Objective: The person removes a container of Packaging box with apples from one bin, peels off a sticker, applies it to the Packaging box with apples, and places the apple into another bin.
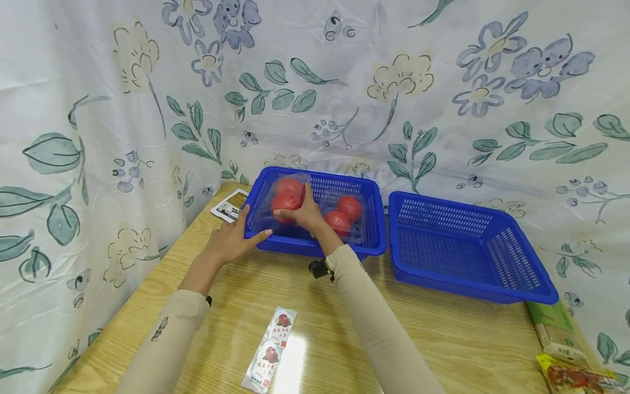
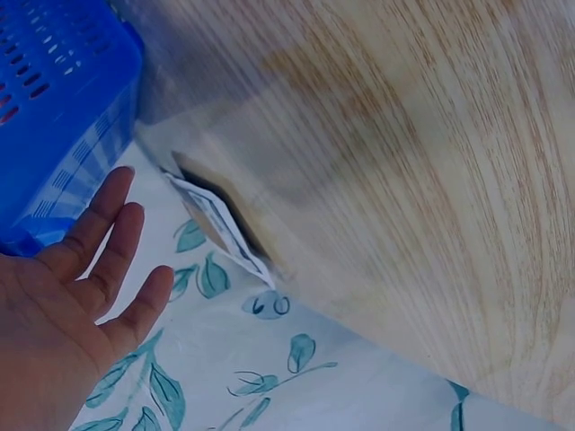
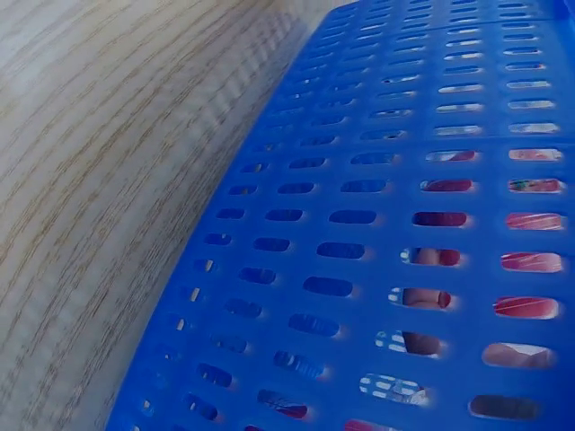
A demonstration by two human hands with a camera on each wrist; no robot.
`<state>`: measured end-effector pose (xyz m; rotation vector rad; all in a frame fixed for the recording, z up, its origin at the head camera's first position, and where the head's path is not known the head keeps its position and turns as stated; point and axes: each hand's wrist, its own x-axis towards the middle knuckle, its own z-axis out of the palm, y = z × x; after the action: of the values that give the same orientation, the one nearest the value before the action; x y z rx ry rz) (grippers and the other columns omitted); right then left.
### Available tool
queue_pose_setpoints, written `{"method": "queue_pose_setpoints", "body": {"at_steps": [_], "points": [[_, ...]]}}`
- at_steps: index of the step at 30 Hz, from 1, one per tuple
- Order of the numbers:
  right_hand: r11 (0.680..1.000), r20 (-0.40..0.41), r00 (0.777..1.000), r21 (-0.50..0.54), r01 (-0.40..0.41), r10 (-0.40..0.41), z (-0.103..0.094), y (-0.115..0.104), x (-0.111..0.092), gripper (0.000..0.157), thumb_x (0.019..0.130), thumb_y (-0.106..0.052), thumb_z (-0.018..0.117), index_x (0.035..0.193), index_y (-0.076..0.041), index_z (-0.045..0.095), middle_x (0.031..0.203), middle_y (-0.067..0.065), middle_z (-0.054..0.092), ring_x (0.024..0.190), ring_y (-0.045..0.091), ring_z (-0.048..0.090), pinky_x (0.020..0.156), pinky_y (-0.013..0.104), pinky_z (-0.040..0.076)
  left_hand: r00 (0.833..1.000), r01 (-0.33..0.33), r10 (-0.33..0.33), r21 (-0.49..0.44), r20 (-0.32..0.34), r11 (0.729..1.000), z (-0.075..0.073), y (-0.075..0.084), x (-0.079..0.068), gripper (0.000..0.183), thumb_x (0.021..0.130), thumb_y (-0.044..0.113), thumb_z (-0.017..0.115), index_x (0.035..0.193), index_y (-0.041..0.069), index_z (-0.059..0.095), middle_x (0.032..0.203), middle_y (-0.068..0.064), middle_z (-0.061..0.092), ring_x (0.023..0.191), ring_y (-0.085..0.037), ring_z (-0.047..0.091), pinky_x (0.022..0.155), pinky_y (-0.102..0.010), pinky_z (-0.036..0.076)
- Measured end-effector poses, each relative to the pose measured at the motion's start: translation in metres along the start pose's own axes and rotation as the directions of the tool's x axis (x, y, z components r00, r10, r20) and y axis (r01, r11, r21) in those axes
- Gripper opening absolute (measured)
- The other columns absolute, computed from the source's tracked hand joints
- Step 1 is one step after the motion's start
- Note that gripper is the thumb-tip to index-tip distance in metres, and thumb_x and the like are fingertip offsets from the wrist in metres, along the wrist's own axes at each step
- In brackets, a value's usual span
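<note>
On the left of the table a blue perforated basket holds two clear plastic boxes of round red fruit. My right hand reaches into it and grips the left box, thumb and fingers spread across its sides. Beside that lies the second clear box, with two red fruits showing. At the basket's left front corner is my left hand, its fingers extended along the rim. Straight, spread fingers show beside the basket in the left wrist view. The right wrist view has only the basket's slotted wall, hiding that hand.
Another blue basket stands to the right. A strip of fruit-printed labels lies in front. Behind my left hand is a white-edged packet. A green-and-tan package and a yellow-red packet lie at right. Floral cloth hangs behind.
</note>
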<state>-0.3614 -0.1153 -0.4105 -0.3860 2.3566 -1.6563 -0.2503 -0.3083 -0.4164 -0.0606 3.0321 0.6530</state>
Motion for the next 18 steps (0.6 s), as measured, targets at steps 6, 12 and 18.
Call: {"method": "queue_pose_setpoints", "body": {"at_steps": [6,12,18], "points": [[0.991,0.036,0.999,0.130,-0.016,0.011,-0.001,-0.002,0.000,0.117,0.080,-0.021,0.084,0.160,-0.019,-0.002,0.160,0.021,0.023,0.134,0.039,0.047,0.086,0.048,0.056,1.000,-0.002,0.002,0.007,-0.002,1.000,0.001,0.000,0.001,0.106,0.091,0.079,0.033,0.160,0.007,0.000,0.153,-0.030,0.034,0.135,-0.056,0.036,0.106,-0.072,0.024],[0.981,0.052,0.999,0.193,-0.020,0.010,-0.005,-0.003,-0.002,0.115,0.082,-0.016,0.082,0.160,-0.021,-0.002,0.162,0.019,0.018,0.135,0.040,0.046,0.088,0.050,0.055,1.000,-0.002,0.001,0.008,0.004,1.000,0.000,0.000,0.001,0.105,0.091,0.079,0.033,0.160,0.007,-0.001,0.153,-0.030,0.035,0.135,-0.057,0.036,0.106,-0.073,0.023],[0.971,0.061,0.998,0.237,-0.016,0.001,-0.011,-0.006,-0.008,0.113,0.083,-0.014,0.080,0.160,-0.021,-0.002,0.162,0.019,0.016,0.130,0.041,0.050,0.088,0.052,0.055,1.000,-0.003,0.003,0.004,0.004,1.000,0.001,0.000,0.001,0.106,0.090,0.080,0.033,0.160,0.008,-0.002,0.153,-0.030,0.034,0.135,-0.057,0.035,0.106,-0.073,0.023]]}}
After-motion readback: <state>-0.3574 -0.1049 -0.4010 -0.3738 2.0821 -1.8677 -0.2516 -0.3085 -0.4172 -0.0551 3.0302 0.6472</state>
